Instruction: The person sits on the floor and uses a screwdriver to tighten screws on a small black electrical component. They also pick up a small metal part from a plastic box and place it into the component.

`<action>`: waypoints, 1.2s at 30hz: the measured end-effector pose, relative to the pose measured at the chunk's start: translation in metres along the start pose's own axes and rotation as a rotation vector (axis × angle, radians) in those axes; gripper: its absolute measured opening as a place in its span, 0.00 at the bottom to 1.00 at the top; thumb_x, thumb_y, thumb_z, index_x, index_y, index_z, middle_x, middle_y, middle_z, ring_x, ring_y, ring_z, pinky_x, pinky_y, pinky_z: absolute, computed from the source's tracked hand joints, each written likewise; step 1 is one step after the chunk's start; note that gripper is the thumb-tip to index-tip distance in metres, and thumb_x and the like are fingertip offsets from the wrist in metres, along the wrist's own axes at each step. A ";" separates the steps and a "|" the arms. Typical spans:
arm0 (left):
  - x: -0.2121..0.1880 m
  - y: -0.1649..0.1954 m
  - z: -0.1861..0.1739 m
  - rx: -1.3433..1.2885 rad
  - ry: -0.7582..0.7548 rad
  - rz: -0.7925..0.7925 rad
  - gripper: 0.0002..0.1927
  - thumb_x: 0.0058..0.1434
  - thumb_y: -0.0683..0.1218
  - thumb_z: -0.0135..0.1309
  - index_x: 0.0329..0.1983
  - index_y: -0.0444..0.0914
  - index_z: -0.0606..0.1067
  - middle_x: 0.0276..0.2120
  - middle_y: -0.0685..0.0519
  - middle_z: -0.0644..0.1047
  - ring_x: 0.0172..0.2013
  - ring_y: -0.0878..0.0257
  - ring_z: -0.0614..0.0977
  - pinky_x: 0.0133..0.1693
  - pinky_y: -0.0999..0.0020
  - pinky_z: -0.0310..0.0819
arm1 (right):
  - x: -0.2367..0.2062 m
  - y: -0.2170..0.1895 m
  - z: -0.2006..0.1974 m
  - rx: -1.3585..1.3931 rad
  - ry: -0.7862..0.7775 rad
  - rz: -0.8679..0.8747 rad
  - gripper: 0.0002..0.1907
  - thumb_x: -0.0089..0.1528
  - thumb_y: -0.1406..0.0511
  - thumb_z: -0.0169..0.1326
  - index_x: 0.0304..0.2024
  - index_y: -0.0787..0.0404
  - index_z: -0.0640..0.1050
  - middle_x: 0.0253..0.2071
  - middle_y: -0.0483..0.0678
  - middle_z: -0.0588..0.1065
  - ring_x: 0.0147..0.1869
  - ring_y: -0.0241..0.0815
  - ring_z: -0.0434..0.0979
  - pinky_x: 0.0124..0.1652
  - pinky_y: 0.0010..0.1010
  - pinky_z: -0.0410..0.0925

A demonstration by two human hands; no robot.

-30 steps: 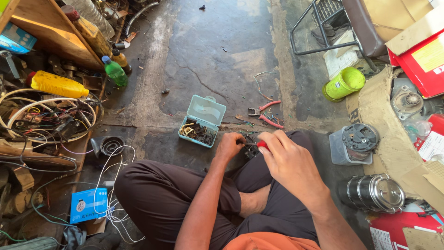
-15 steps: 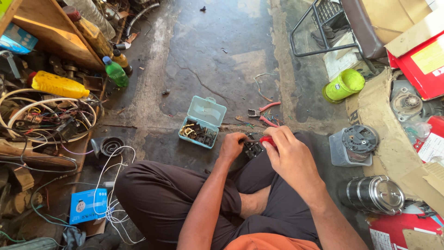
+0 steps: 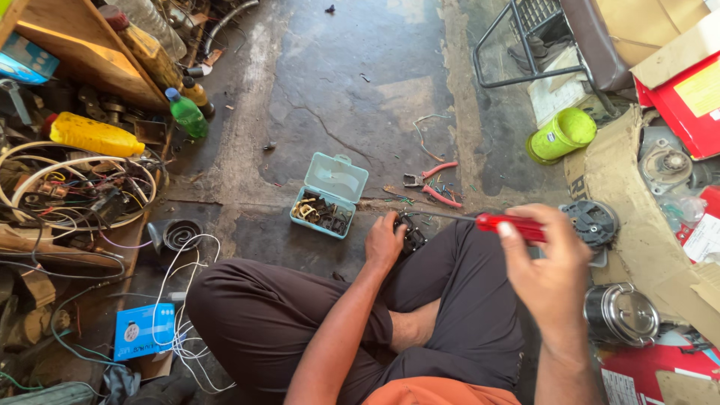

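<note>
1. Black electrical part (image 3: 411, 237) rests on the knee, gripped by the closed left hand (image 3: 384, 244).
2. Right hand (image 3: 551, 274) clasps the red-handled screwdriver (image 3: 510, 225), tip aimed at the part; the work looks unfinished.

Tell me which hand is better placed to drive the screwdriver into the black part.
Likely right: the right hand already grips the red-handled screwdriver, shaft aimed at the black part, which the left hand steadies on the knee.
</note>
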State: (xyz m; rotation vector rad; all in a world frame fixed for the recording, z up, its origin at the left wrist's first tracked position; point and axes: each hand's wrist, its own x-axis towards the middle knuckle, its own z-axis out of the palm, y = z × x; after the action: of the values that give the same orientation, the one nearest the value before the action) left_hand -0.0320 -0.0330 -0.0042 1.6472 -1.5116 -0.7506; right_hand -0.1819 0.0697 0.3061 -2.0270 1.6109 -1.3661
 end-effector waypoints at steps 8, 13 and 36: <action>0.027 -0.030 -0.007 0.044 -0.032 0.194 0.08 0.60 0.38 0.55 0.40 0.40 0.82 0.38 0.44 0.79 0.43 0.44 0.81 0.44 0.51 0.75 | -0.014 0.024 -0.010 0.221 0.081 -0.057 0.26 0.69 0.75 0.60 0.64 0.67 0.62 0.52 0.60 0.76 0.56 0.43 0.81 0.55 0.32 0.77; 0.022 -0.018 -0.014 -0.050 -0.159 0.264 0.07 0.54 0.40 0.61 0.37 0.40 0.83 0.36 0.45 0.81 0.41 0.47 0.82 0.44 0.55 0.76 | -0.012 0.024 0.000 0.135 0.016 -0.065 0.22 0.67 0.75 0.57 0.63 0.69 0.69 0.51 0.60 0.79 0.55 0.44 0.82 0.54 0.32 0.77; 0.005 -0.018 -0.003 -0.290 -0.260 0.182 0.13 0.51 0.45 0.67 0.39 0.37 0.84 0.35 0.45 0.84 0.38 0.55 0.88 0.42 0.65 0.80 | 0.040 0.035 0.056 -0.003 -0.039 -0.269 0.21 0.68 0.72 0.58 0.64 0.64 0.74 0.48 0.56 0.80 0.49 0.46 0.83 0.46 0.35 0.75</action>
State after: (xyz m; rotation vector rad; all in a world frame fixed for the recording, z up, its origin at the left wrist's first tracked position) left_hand -0.0189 -0.0372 -0.0171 1.2165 -1.6175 -1.0578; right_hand -0.1637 0.0021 0.2737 -2.3240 1.3627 -1.3970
